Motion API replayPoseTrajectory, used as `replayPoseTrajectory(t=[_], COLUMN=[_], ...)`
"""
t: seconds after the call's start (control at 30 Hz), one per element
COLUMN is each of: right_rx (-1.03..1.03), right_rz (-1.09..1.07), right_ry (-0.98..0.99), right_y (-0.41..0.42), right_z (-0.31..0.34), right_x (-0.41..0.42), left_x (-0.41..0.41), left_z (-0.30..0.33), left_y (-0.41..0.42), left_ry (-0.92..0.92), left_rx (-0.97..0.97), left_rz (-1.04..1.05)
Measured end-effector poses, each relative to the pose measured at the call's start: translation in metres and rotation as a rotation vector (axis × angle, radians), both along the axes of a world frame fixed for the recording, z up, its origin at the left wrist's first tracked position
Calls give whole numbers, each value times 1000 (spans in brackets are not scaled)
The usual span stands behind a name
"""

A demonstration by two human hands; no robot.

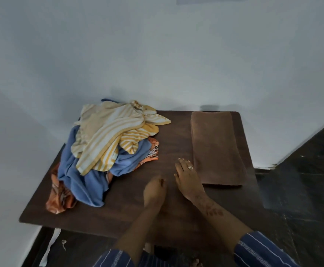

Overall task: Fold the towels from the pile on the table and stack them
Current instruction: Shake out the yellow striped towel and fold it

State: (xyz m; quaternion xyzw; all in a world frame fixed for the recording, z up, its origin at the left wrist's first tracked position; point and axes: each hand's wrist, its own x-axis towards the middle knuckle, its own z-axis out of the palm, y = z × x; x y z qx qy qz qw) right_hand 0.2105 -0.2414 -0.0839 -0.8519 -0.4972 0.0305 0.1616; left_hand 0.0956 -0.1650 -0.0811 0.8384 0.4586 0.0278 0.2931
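A loose pile of towels (107,149) lies on the left of the dark wooden table (176,135): a yellow-and-white striped towel (107,135) on top, a blue towel (84,180) under it, an orange patterned cloth (58,197) at the bottom. A folded brown towel (217,149) lies flat along the table's right side. My right hand (188,176), wearing a ring, hovers flat with fingers apart just left of the brown towel, holding nothing. My left hand (154,189) is beside it over the bare tabletop, fingers curled in, with nothing in it.
The table stands in a corner against pale walls. Dark floor (301,180) runs along the right and in front. A foot shows below the table's near edge.
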Motion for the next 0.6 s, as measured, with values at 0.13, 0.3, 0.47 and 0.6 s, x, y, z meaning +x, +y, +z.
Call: replayPoseTrajectory(t=[0.13, 0.3, 0.47, 0.6], right_rx=[-33, -15, -16, 2], right_rz=[122, 182, 206, 223], right_ry=[74, 143, 297, 443], right_y=[30, 81, 155, 205], right_z=[17, 28, 56, 55], right_x=[-20, -37, -81, -136], left_x=[-37, -82, -130, -162], left_z=[26, 46, 45, 32], left_y=[47, 108, 162, 196], left_ry=[-159, -157, 24, 39], left_rx=[175, 257, 135, 203], left_rz=[182, 302, 345, 270])
